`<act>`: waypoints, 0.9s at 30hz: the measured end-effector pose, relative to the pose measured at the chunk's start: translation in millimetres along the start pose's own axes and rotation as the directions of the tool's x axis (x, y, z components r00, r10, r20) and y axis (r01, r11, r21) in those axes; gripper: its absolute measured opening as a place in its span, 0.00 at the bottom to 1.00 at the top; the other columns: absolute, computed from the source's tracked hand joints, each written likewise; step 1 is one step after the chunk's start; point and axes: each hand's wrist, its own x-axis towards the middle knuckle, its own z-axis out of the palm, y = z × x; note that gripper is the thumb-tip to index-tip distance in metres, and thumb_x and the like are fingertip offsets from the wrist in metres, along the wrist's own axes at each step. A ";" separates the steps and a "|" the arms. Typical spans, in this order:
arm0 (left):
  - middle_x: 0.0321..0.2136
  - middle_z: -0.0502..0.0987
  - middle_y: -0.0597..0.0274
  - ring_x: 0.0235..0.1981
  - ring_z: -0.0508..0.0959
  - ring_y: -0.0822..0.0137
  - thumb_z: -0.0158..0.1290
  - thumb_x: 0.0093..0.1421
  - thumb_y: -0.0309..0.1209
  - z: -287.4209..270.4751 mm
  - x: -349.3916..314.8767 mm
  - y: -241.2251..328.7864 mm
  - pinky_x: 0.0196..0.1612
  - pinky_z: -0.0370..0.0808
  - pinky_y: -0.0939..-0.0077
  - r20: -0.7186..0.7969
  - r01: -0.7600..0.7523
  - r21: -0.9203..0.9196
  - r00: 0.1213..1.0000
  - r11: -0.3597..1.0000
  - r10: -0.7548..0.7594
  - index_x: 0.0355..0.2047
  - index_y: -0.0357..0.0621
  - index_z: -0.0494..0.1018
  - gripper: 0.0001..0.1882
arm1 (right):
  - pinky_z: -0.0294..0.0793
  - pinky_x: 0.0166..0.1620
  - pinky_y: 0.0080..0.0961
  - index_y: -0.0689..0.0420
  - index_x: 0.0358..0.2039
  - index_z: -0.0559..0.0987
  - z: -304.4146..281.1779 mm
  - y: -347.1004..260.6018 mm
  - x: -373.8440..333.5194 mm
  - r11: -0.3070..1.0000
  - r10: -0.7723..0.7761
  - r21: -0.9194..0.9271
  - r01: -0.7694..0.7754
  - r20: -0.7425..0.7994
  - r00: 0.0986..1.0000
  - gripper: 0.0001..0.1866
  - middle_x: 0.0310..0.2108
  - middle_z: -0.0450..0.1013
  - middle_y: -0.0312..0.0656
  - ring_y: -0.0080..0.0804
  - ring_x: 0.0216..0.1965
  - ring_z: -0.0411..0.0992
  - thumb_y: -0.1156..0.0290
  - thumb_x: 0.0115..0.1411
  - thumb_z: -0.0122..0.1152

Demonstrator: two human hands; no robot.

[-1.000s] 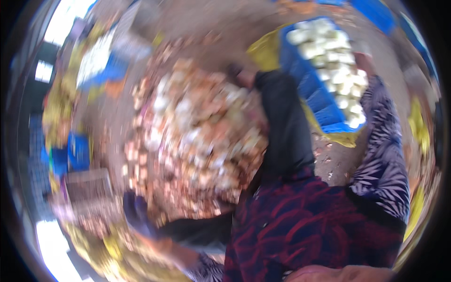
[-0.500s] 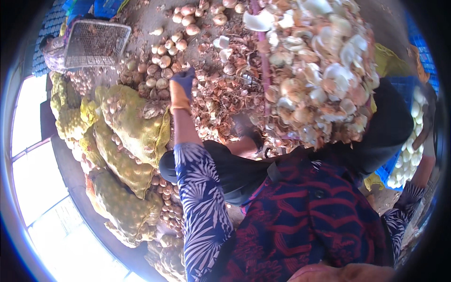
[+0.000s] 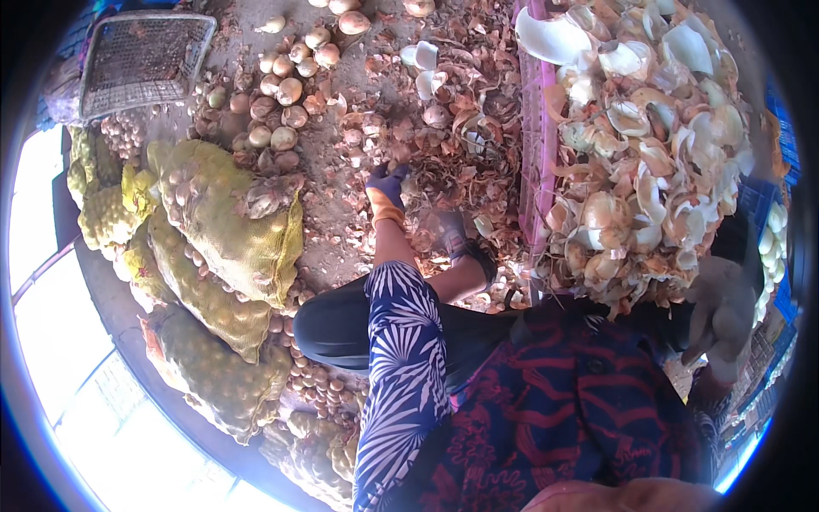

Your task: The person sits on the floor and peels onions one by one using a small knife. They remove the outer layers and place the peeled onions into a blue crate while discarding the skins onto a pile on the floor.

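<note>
My left hand (image 3: 386,189), in a purple and orange glove, is over the skin-strewn floor with its fingers curled together. What it holds, if anything, is hidden. Nearest to it are loose brown onion skins (image 3: 444,183); a group of unpeeled onions (image 3: 284,136) lies farther left. My right hand (image 3: 721,320), in a pale grey glove, is smeared by motion at the near right corner of a big heap of peeled onion skins (image 3: 631,171). Its fingers cannot be made out. Beyond that hand, peeled white onions (image 3: 773,243) fill a blue crate (image 3: 785,299).
Yellow mesh sacks of onions (image 3: 226,222) line the left side. A wire-mesh crate (image 3: 145,64) stands at the far left beside a partly visible person. A pink edge (image 3: 537,128) borders the skin heap. My foot (image 3: 465,243) rests among the skins.
My left hand has drawn back from the onion group, rightward and nearer to me. My right hand has come from beside the white-onion crate to the skin heap. The view has shifted too.
</note>
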 end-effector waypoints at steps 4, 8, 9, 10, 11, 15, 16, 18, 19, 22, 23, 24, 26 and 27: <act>0.48 0.80 0.57 0.48 0.81 0.58 0.57 0.65 0.27 26.8 -42.7 85.6 0.47 0.81 0.62 0.161 -0.001 -0.480 0.983 0.877 0.089 0.59 0.41 0.70 0.22 | 0.76 0.32 0.20 0.66 0.67 0.61 37.9 -2.5 35.8 0.977 -0.191 0.075 0.199 -0.099 0.977 0.37 0.49 0.77 0.57 0.32 0.32 0.77 0.53 0.67 0.57; 0.51 0.79 0.54 0.53 0.79 0.52 0.56 0.65 0.26 60.9 -113.6 166.3 0.54 0.79 0.55 0.442 0.023 -0.693 0.803 0.721 0.399 0.60 0.40 0.69 0.23 | 0.73 0.35 0.15 0.63 0.67 0.64 119.1 2.7 50.9 0.913 -0.407 -0.016 0.407 -0.021 0.913 0.26 0.47 0.78 0.52 0.28 0.32 0.76 0.64 0.74 0.50; 0.51 0.78 0.54 0.53 0.79 0.50 0.56 0.64 0.26 68.0 -136.6 178.4 0.55 0.78 0.55 0.472 0.018 -0.718 0.747 0.696 0.468 0.61 0.40 0.69 0.24 | 0.72 0.37 0.16 0.62 0.66 0.66 120.4 -0.8 35.2 0.992 -0.016 0.126 0.000 0.122 0.992 0.25 0.47 0.78 0.50 0.29 0.34 0.76 0.66 0.73 0.51; 0.50 0.78 0.50 0.45 0.80 0.57 0.57 0.62 0.24 78.7 -165.3 196.1 0.48 0.79 0.59 0.513 0.077 -0.739 0.709 0.670 0.485 0.61 0.37 0.69 0.26 | 0.73 0.35 0.24 0.60 0.63 0.71 138.1 -3.3 35.9 0.964 -0.030 -0.265 0.026 -0.011 1.000 0.21 0.42 0.79 0.45 0.32 0.32 0.76 0.68 0.72 0.52; 0.50 0.78 0.50 0.44 0.80 0.57 0.57 0.62 0.25 79.8 -190.3 204.9 0.47 0.79 0.60 0.554 0.115 -0.729 0.678 0.675 0.483 0.61 0.36 0.69 0.27 | 0.74 0.34 0.31 0.60 0.60 0.72 139.3 0.9 51.7 0.748 -0.319 -0.563 0.352 0.160 0.934 0.20 0.39 0.77 0.46 0.39 0.31 0.76 0.68 0.71 0.53; 0.52 0.78 0.47 0.44 0.81 0.59 0.57 0.60 0.27 93.9 -264.1 202.6 0.49 0.79 0.62 0.664 0.167 -0.652 0.597 0.740 0.450 0.61 0.30 0.69 0.29 | 0.76 0.32 0.42 0.56 0.52 0.76 139.9 5.3 73.8 -0.028 -0.582 -0.875 0.484 0.408 0.703 0.16 0.36 0.73 0.47 0.50 0.31 0.76 0.65 0.65 0.56; 0.52 0.78 0.47 0.44 0.82 0.60 0.58 0.60 0.28 97.8 -291.7 210.6 0.49 0.80 0.62 0.643 0.110 -0.593 0.661 0.798 0.387 0.61 0.29 0.69 0.30 | 0.76 0.31 0.42 0.54 0.52 0.76 139.4 2.2 66.6 -0.036 -0.559 -0.876 0.481 0.417 0.717 0.17 0.35 0.73 0.45 0.49 0.31 0.76 0.63 0.64 0.57; 0.52 0.78 0.50 0.40 0.82 0.64 0.61 0.61 0.31 99.6 -315.0 204.4 0.45 0.82 0.69 0.720 0.065 -0.524 0.566 0.849 0.401 0.62 0.28 0.67 0.32 | 0.75 0.30 0.41 0.49 0.53 0.76 139.1 -3.5 51.3 -0.054 -0.512 -0.874 0.483 0.440 0.738 0.19 0.34 0.73 0.41 0.45 0.30 0.77 0.60 0.63 0.58; 0.51 0.78 0.51 0.40 0.82 0.65 0.62 0.60 0.30 100.9 -326.7 203.3 0.44 0.83 0.70 0.740 0.075 -0.493 0.559 0.867 0.373 0.62 0.28 0.67 0.32 | 0.75 0.29 0.41 0.49 0.53 0.76 125.4 8.2 54.0 -0.040 -0.513 -0.856 0.516 0.461 0.724 0.19 0.33 0.73 0.41 0.44 0.30 0.77 0.60 0.63 0.58; 0.46 0.80 0.52 0.41 0.81 0.66 0.67 0.55 0.36 109.8 -361.4 204.4 0.43 0.79 0.75 0.717 0.069 -0.396 0.646 0.916 0.261 0.62 0.27 0.67 0.39 | 0.75 0.29 0.41 0.49 0.56 0.75 115.4 21.3 42.7 -0.081 -0.471 -0.874 0.480 0.458 0.754 0.22 0.31 0.72 0.40 0.42 0.30 0.77 0.58 0.63 0.58; 0.45 0.80 0.54 0.40 0.81 0.67 0.68 0.55 0.36 111.6 -369.7 204.2 0.42 0.79 0.76 0.706 0.047 -0.380 0.660 0.924 0.257 0.61 0.27 0.67 0.39 | 0.75 0.29 0.41 0.49 0.57 0.75 112.9 25.7 39.4 -0.104 -0.474 -0.878 0.466 0.456 0.753 0.22 0.31 0.72 0.40 0.42 0.30 0.77 0.57 0.64 0.58; 0.43 0.81 0.56 0.38 0.81 0.69 0.68 0.55 0.36 114.1 -374.7 204.4 0.41 0.78 0.77 0.699 0.026 -0.364 0.669 0.931 0.254 0.61 0.27 0.67 0.39 | 0.75 0.29 0.41 0.48 0.57 0.75 110.5 27.9 35.4 -0.115 -0.488 -0.879 0.462 0.455 0.745 0.22 0.31 0.72 0.40 0.43 0.30 0.77 0.57 0.64 0.58; 0.41 0.81 0.58 0.37 0.81 0.70 0.69 0.55 0.37 117.0 -380.6 207.7 0.41 0.78 0.78 0.722 -0.072 -0.309 0.631 0.948 0.284 0.60 0.27 0.68 0.38 | 0.75 0.29 0.41 0.48 0.57 0.75 105.5 30.2 29.5 -0.125 -0.528 -0.875 0.468 0.458 0.716 0.22 0.31 0.72 0.40 0.43 0.30 0.77 0.56 0.64 0.57; 0.40 0.82 0.59 0.36 0.81 0.71 0.69 0.55 0.38 118.9 -382.9 208.5 0.41 0.78 0.78 0.737 -0.121 -0.282 0.608 0.952 0.296 0.60 0.27 0.69 0.38 | 0.75 0.30 0.41 0.48 0.56 0.75 103.1 32.4 27.0 -0.115 -0.542 -0.873 0.473 0.455 0.707 0.22 0.32 0.72 0.40 0.43 0.31 0.77 0.57 0.63 0.58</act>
